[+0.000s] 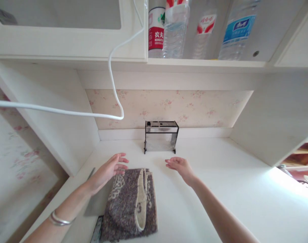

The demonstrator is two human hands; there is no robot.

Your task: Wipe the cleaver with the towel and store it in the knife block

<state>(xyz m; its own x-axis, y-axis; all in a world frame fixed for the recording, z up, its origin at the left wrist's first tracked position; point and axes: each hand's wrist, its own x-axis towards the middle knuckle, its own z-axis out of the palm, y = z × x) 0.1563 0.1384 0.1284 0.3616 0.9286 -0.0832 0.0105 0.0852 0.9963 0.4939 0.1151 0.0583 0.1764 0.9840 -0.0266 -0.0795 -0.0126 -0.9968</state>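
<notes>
My left hand [112, 171] is held over the top left corner of a folded brown rug or thick cloth [126, 202]; its fingers are spread and hold nothing. The cloth has beige patterns and a pale underside showing at the fold. My right hand [180, 167] hovers to the right of the cloth, fingers stretched leftward, with nothing visible in it. Beyond both hands a slotted metal rack with a black frame [161, 135] stands upright near the back wall. A flat grey thing like a blade [98, 202] lies partly hidden under my left forearm.
A white cable [113, 67] hangs in front of the upper cabinet [67, 44]. Several plastic bottles, one with a blue label [238, 30], stand on the open shelf above. Side panels [277, 111] bound the white counter [219, 189]. A dark strip [96, 229] lies beside the cloth.
</notes>
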